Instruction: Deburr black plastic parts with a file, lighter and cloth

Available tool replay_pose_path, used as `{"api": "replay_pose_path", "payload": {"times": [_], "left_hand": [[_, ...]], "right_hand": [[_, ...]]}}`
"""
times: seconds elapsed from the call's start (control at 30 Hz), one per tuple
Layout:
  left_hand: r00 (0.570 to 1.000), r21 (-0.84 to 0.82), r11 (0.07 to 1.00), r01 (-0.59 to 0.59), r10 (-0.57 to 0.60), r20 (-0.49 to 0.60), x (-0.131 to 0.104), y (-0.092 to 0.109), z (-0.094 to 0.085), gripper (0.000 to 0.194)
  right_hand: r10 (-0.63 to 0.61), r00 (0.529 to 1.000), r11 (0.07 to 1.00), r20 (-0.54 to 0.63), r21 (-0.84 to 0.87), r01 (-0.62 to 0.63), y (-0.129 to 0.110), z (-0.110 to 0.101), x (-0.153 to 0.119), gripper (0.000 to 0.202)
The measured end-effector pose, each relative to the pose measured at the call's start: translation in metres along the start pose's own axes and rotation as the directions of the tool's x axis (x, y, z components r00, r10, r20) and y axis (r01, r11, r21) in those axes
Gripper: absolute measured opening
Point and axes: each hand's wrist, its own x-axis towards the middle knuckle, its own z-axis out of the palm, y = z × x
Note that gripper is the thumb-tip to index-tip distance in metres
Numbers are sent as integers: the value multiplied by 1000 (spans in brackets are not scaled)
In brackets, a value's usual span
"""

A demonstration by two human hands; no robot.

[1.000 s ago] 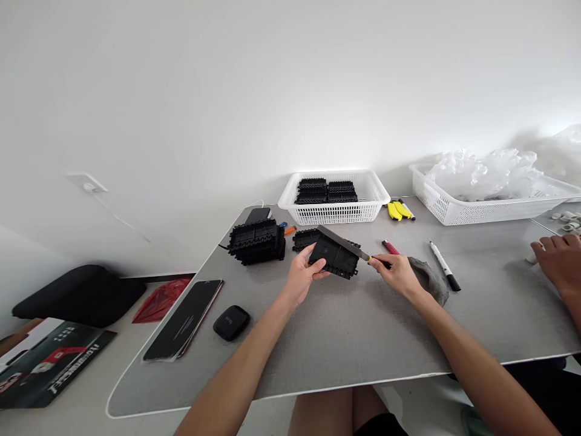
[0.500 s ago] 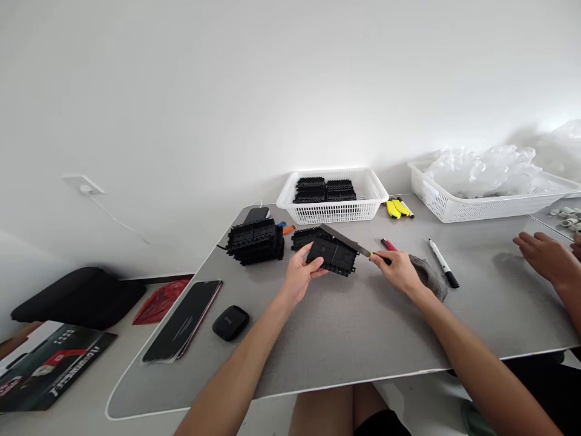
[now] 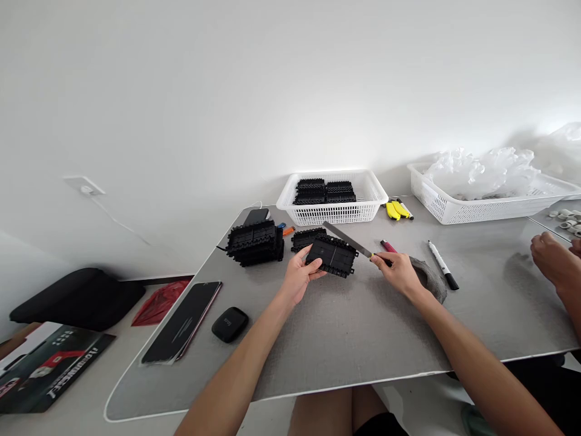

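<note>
My left hand [image 3: 300, 274] grips a flat black plastic part [image 3: 334, 257] with a toothed edge, thumb on its face, tilted above the table. My right hand [image 3: 397, 270] is closed round the handle of a flat metal file [image 3: 347, 238], whose blade lies along the part's upper edge; whether the two touch I cannot tell. Just behind, another black part rests on the table. A stack of similar black parts [image 3: 255, 243] stands to the left. Under my right wrist lies a grey cloth-like item [image 3: 431, 280].
Black parts fill some of a white basket [image 3: 338, 213] at the wall; another basket [image 3: 490, 212] holds plastic bags. Yellow-handled tools [image 3: 397, 210], a marker [image 3: 443, 265], a phone-like slab [image 3: 181, 324] and a black case [image 3: 230, 324] lie about. Another person's hand [image 3: 554, 259] is at right.
The file has shifted slightly up and away from the part's face, toward its edge. Both hands keep their holds. The other person's hand at right has moved right and its fingers have curled.
</note>
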Motion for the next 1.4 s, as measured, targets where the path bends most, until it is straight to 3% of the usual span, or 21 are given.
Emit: {"api": "replay_pose_path", "payload": {"times": [0.17, 0.37, 0.53, 0.67, 1.07, 1.27, 1.4], "left_hand": [[1000, 10, 1000, -20, 19, 22, -2, 2, 0, 52], [996, 45, 997, -64, 66, -56, -5, 5, 4, 56], [988, 104, 985, -136, 143, -58, -6, 4, 6, 73], [982, 204, 962, -180, 189, -23, -6, 4, 6, 57], [968, 296, 922, -249, 242, 62, -9, 3, 9, 55], [885, 480, 755, -447, 452, 113, -16, -3, 11, 26], [755, 475, 592, -651, 572, 321, -19, -11, 11, 16]], "right_hand": [[-15, 999, 1000, 51, 0, 15, -2, 2, 0, 48], [118, 991, 990, -56, 82, -113, 3, -1, 2, 49], [189, 981, 927, 54, 321, -196, -3, 5, 0, 50], [227, 963, 869, 146, 415, -268, -3, 14, -1, 52], [199, 925, 607, 324, 700, -375, -11, 18, -1, 42], [242, 885, 510, 397, 724, -465, -16, 18, -2, 45], [250, 880, 402, 404, 783, -474, -20, 17, -2, 46]]}}
